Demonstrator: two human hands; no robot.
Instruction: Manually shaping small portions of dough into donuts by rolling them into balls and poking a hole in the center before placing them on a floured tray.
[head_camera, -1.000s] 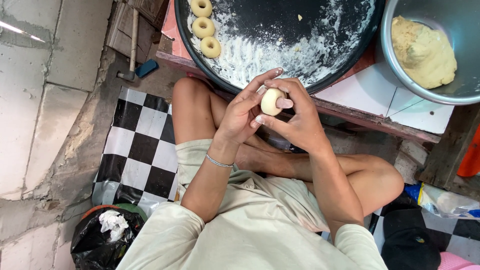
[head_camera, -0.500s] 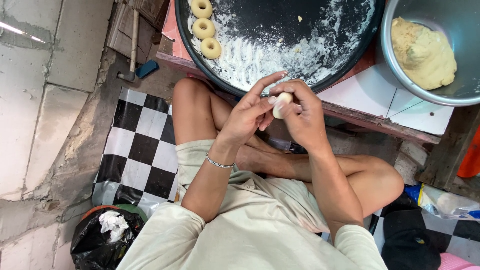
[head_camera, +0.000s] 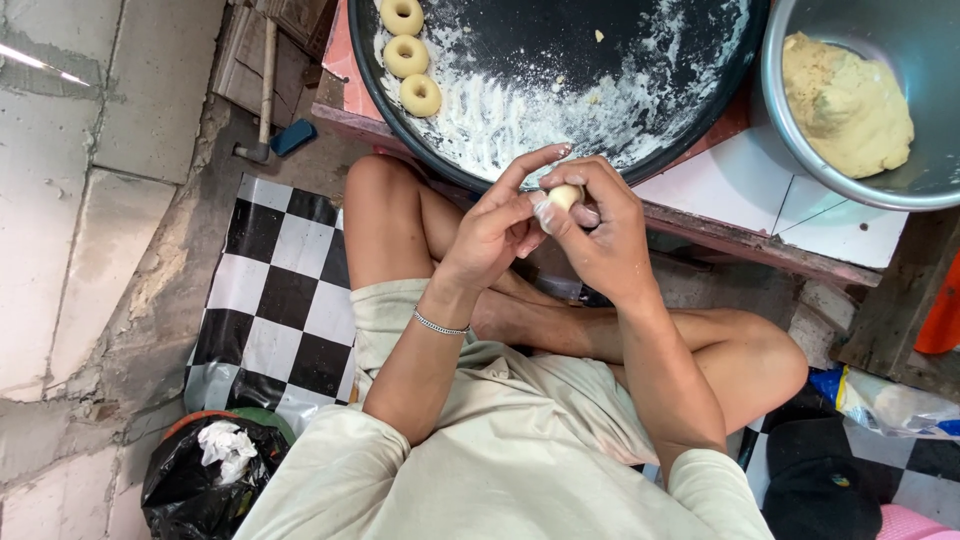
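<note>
A small pale piece of dough (head_camera: 566, 195) is pinched between both hands above my crossed legs. My right hand (head_camera: 600, 232) wraps around it from the right. My left hand (head_camera: 497, 225), with a thin bracelet at the wrist, presses on it with fingertips from the left. Just beyond the hands lies a wide black floured pan (head_camera: 650, 60) holding three ring-shaped dough pieces (head_camera: 406, 56) at its left rim. A metal bowl (head_camera: 790, 110) at the upper right contains a lump of yellow dough (head_camera: 845, 105).
The pan and bowl rest on a low tiled table (head_camera: 760, 200). A black-and-white checkered mat (head_camera: 280, 290) covers the floor. A hammer (head_camera: 262, 95) lies at the left, a black rubbish bag (head_camera: 205, 480) at the lower left, a plastic packet (head_camera: 890, 405) at the right.
The dough piece was a flat round disc held face-up; my fingers have closed over it, so now only a small part shows between both hands.
</note>
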